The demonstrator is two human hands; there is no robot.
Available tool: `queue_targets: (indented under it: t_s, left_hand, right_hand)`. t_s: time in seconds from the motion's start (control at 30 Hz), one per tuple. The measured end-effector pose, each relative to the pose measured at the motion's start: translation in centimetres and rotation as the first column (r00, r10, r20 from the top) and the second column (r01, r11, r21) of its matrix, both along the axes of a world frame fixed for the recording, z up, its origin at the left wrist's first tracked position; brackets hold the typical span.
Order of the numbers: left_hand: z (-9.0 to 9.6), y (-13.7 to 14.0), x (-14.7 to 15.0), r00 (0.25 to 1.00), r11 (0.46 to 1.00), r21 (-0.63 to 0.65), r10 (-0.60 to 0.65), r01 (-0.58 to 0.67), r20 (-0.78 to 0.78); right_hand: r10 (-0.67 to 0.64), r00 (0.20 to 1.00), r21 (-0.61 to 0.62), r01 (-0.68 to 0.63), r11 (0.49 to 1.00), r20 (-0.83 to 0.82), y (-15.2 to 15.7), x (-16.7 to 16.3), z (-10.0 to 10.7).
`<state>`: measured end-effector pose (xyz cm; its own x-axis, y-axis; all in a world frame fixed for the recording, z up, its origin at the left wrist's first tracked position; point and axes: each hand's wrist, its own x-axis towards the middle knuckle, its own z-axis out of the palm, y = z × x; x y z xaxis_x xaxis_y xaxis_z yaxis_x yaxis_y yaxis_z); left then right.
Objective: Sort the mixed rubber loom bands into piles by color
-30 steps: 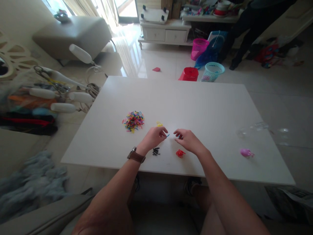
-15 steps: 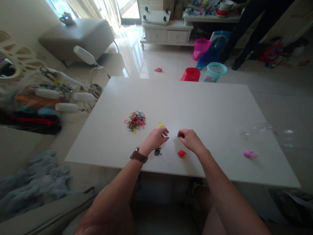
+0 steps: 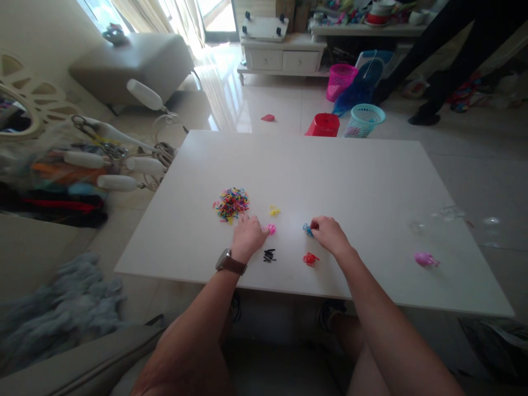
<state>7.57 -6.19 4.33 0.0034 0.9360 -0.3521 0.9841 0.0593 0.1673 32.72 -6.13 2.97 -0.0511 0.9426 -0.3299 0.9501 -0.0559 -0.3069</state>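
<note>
Big pile: I see one mixed pile of tiny bright loops on the white table, too many to count.
Small piles: five, one each of yellow loops, pink loops, black loops, red loops and blue loops. They lie to the right of the big pile, too bunched to count.
Left hand: this hand is part open, fingers by the big pile's near edge, thumb out beside the pink loops. I cannot tell if it holds a loop.
Right hand: this hand has curled fingers right at the blue loops. I cannot tell if the tips pinch one.
Watch: one, on the left wrist.
Purple thing: one, far right.
</note>
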Motion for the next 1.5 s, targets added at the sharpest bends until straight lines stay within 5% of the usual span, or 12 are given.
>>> queue_targets:
  t_s: [0.3, 1.5]
  left_hand:
    - [0.1, 0.5, -2.3, 0.968, 0.970, -0.144, 0.166, -0.195, -0.188]
    - [-0.6, 2.8, -6.4, 0.989, 0.982, -0.117, 0.142, -0.146, -0.038]
  right_hand:
    - [-0.026, 0.999, 0.064, 0.023, 0.998, 0.042, 0.1, -0.4, -0.2]
    - [-0.040, 0.997, 0.042, 0.043, 0.998, -0.072, -0.5, -0.5, 1.0]
